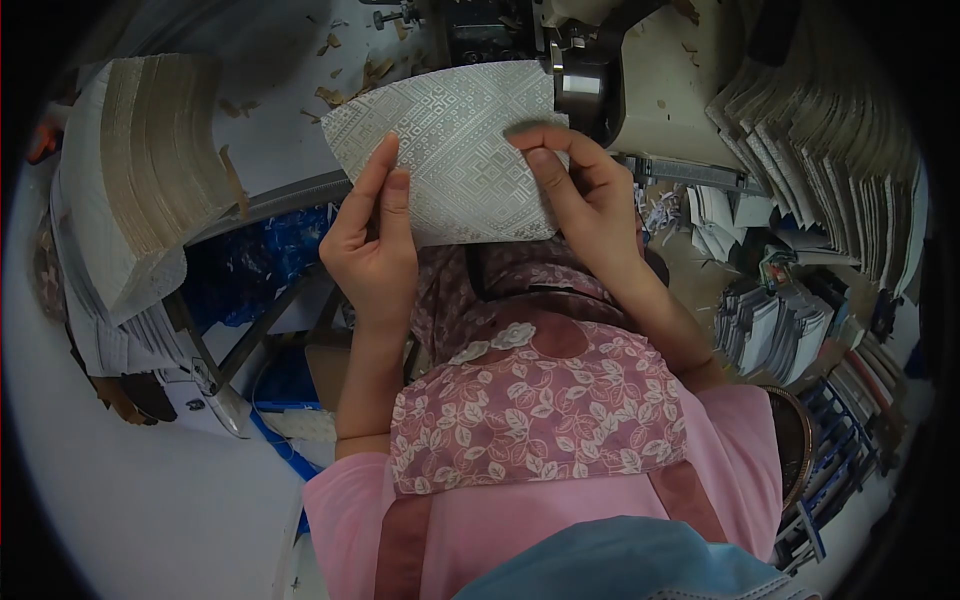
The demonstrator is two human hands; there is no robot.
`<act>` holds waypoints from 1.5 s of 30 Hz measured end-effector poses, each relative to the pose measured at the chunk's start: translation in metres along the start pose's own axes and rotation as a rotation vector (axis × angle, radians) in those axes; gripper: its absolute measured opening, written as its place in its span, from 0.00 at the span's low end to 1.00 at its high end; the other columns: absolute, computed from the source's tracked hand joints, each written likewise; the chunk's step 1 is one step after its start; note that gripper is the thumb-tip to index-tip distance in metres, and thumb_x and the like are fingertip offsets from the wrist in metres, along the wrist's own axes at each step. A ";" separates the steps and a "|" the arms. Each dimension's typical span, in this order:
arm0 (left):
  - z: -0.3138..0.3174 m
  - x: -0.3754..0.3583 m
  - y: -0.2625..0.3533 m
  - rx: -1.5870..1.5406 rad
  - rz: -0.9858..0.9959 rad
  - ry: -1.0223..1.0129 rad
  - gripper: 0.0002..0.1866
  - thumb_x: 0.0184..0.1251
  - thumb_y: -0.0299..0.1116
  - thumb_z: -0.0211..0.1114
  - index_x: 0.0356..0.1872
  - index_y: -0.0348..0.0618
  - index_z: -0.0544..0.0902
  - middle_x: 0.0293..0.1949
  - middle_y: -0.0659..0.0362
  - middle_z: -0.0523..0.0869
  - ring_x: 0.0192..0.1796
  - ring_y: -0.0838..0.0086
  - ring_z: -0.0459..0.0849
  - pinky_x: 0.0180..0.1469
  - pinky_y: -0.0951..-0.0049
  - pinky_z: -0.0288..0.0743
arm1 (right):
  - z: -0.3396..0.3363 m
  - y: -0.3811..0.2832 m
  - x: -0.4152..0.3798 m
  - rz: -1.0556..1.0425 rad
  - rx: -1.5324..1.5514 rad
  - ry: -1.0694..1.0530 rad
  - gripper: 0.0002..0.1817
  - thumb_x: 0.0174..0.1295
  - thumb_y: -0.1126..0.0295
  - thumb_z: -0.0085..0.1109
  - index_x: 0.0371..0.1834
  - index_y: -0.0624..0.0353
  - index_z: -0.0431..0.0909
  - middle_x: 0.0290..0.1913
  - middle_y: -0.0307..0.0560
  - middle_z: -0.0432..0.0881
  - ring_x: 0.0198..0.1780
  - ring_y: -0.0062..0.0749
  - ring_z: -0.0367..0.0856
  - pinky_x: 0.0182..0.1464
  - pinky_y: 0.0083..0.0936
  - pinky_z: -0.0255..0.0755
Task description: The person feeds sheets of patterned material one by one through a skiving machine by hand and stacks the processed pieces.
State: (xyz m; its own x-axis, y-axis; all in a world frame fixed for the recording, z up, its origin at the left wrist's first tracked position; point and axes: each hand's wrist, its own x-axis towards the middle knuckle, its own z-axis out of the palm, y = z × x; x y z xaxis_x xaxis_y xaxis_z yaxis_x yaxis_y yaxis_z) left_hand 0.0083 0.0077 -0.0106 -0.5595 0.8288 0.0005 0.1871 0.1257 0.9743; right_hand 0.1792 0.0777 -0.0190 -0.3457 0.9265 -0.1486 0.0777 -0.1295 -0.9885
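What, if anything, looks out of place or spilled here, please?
Brown scraps lie scattered across the table beyond the sheet, which looks odd because they are loose and ragged, while the stacks at either side are fairly orderly. The sheet itself shows no clear damage.

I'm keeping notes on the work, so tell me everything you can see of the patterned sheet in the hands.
The patterned sheet is thin and pale silvery grey, covered in diamonds, small squares and rings. Its top edge bows outward; its bottom edge runs nearly straight. It could be fabric or coated paper; I can't tell which. It is spread unfolded, patterned face toward the camera, in the view's upper middle. The left hand holds its left side, the right hand its right.
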 end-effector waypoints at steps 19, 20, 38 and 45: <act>0.007 -0.001 -0.001 0.022 0.062 -0.058 0.15 0.68 0.27 0.63 0.54 0.39 0.82 0.51 0.55 0.85 0.53 0.79 0.81 0.57 0.80 0.71 | -0.008 0.001 -0.001 -0.029 0.028 0.068 0.09 0.68 0.76 0.54 0.47 0.62 0.81 0.39 0.32 0.81 0.35 0.08 0.69 0.37 0.07 0.63; 0.009 -0.002 0.001 0.023 0.058 -0.069 0.15 0.68 0.27 0.63 0.54 0.39 0.82 0.50 0.55 0.85 0.52 0.79 0.81 0.57 0.80 0.71 | -0.009 0.000 -0.002 -0.037 0.025 0.079 0.09 0.68 0.76 0.54 0.48 0.62 0.81 0.38 0.30 0.80 0.34 0.07 0.68 0.35 0.07 0.61; 0.051 -0.002 -0.003 -0.079 0.121 -0.132 0.14 0.67 0.27 0.64 0.52 0.40 0.83 0.40 0.55 0.88 0.36 0.84 0.82 0.38 0.83 0.75 | -0.048 0.002 -0.011 -0.043 -0.043 0.212 0.09 0.68 0.74 0.55 0.47 0.65 0.82 0.30 0.25 0.75 0.28 0.05 0.61 0.28 0.07 0.53; 0.054 -0.009 0.004 -0.075 -0.025 -0.204 0.15 0.67 0.27 0.64 0.54 0.39 0.82 0.30 0.71 0.77 0.28 0.92 0.65 0.30 0.90 0.59 | -0.063 0.005 -0.015 -0.052 -0.066 0.248 0.09 0.68 0.74 0.56 0.47 0.65 0.82 0.35 0.27 0.78 0.33 0.06 0.67 0.35 0.06 0.59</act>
State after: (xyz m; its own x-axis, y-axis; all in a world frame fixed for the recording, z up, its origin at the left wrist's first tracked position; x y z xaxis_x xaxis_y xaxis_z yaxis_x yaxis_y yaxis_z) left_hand 0.0576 0.0303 -0.0187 -0.3864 0.9202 -0.0621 0.1099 0.1128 0.9875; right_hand 0.2442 0.0854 -0.0200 -0.1117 0.9907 -0.0780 0.1291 -0.0634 -0.9896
